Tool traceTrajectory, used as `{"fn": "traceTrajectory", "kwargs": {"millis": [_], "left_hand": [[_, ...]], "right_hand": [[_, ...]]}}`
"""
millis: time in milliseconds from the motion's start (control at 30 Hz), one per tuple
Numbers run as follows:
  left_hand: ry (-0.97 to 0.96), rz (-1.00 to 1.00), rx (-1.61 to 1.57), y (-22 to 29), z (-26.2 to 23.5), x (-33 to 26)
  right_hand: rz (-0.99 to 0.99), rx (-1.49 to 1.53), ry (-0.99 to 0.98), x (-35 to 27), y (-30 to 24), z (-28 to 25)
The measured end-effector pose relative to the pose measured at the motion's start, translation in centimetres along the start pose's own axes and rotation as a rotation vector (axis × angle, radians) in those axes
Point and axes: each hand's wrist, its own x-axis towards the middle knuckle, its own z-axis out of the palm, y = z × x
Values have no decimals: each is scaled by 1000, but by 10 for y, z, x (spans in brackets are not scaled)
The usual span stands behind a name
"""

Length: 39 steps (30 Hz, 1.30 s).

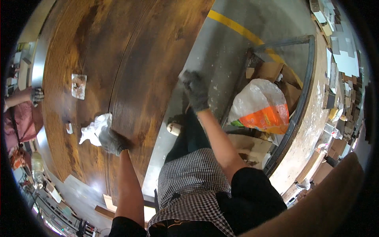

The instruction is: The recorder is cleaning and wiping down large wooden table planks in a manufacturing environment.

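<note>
Under our left grip [113,142], on the dark brown bench [146,75], lies a crumpled white cloth [96,129]. The grey-gloved fingers are partly hidden, so we cannot tell whether they pinch the cloth or only press on it. If they only press, we judge it could slip free, since nothing else seems to hold it down. A wide sweep to the left could catch the small white piece [69,128] just beside the cloth, or drag the small clear packet [79,87] farther up. Any hard speck trapped underneath might scratch the surface.

As for its looks, the cloth is bright and soft, bunched into uneven ridges, with loose corners trailing left; at this size we can make out no stain. Around it run streaks of brown and near-black grain, divided by long dark lines.

Our right grip [195,90], also gloved, is blurred at the bench's right edge; its fingers look curled, but we cannot tell whether they hold anything. Across from us on the left, a co-worker's gloved hand [37,96] is at the opposite edge. Out to our right, a white-and-orange plastic bag [258,114] sits among cardboard beside a dark frame [310,67].
</note>
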Motion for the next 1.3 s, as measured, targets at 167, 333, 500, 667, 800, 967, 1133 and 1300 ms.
{"fn": "traceTrajectory", "kwargs": {"millis": [167,333,500,667,800,967,1133,1300], "left_hand": [[322,131,-257,37,27,19],[90,506,-365,265,-30,-20],[163,830,-315,406,-20,-17],[150,837,-343,441,-13,-20],[118,835,-343,449,-22,-24],[-10,833,-182,448,-27,-18],[-14,839,-137,446,-24,-12],[-42,825,-58,451,-23,-12]], "right_hand": [[985,1301,-74,21,-8,18],[34,-7,155,125,58,-3],[113,30,200,153,72,11],[11,-16,48,118,61,6],[23,-39,71,157,94,6],[172,-157,146,284,149,-2],[229,-148,173,313,143,-10],[58,-95,122,258,117,-2]]}}
